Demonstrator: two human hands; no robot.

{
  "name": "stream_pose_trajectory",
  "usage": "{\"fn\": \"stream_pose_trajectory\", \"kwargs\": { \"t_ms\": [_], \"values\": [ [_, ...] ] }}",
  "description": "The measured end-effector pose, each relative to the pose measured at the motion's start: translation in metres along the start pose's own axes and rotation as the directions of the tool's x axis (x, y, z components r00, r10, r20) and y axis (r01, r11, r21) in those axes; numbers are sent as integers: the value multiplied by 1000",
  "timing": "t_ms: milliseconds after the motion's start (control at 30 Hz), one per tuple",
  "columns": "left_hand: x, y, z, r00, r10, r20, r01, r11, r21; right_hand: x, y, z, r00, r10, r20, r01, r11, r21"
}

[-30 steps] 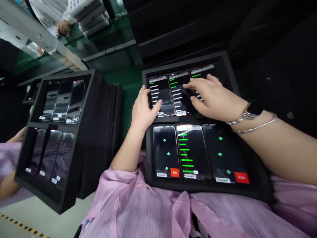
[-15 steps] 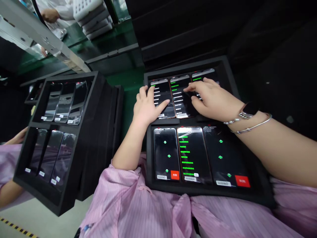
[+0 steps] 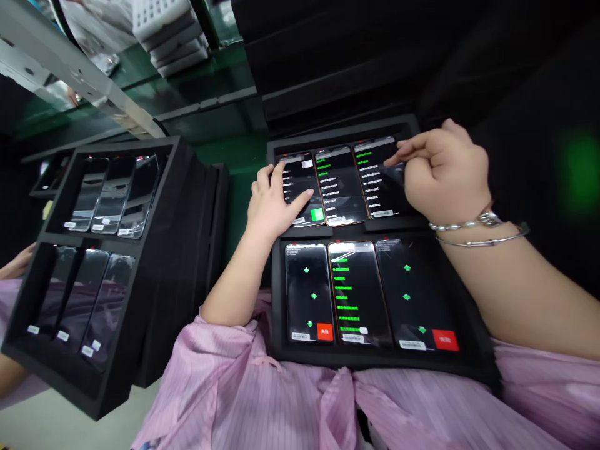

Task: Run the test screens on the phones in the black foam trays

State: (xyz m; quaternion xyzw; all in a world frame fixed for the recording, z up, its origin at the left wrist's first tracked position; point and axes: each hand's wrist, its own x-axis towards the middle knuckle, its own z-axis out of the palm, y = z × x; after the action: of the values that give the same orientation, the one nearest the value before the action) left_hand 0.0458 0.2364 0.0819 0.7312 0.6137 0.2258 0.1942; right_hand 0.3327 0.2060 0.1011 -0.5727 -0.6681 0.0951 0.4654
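A black foam tray (image 3: 469,350) on my lap holds two rows of lit phones. My left hand (image 3: 272,203) rests on the far left phone (image 3: 300,187), fingers spread and thumb on its screen, where a green button shows. My right hand (image 3: 445,169), with bracelets at the wrist, is loosely curled with the forefinger stretched out to the far right phone (image 3: 380,181). Between them lies the far middle phone (image 3: 338,186) with green text. The near row has a phone with arrows (image 3: 308,294), a phone with a menu (image 3: 357,294) and another with arrows (image 3: 415,297).
A second black foam tray (image 3: 154,262) with dark-screened phones (image 3: 112,197) stands tilted at my left, on a stack of such trays. Another person's arm (image 3: 12,265) shows at the far left edge. White trays (image 3: 169,31) sit on the green belt behind.
My right hand has lifted off the far middle phone and moved right, now pointing at the far right phone. The far left phone's screen has changed and shows a green button.
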Motion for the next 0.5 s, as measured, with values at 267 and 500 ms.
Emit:
{"fn": "stream_pose_trajectory", "kwargs": {
  "t_ms": [267,500],
  "values": [
    [-3,4,-3,1000,-7,19,5,993,117,5,27,16,981,96,166,-57,973,-223],
    [22,3,-8,966,204,-160,-176,969,173,26,29,9,998,-14,-68,11,999,-49]
  ]
}}
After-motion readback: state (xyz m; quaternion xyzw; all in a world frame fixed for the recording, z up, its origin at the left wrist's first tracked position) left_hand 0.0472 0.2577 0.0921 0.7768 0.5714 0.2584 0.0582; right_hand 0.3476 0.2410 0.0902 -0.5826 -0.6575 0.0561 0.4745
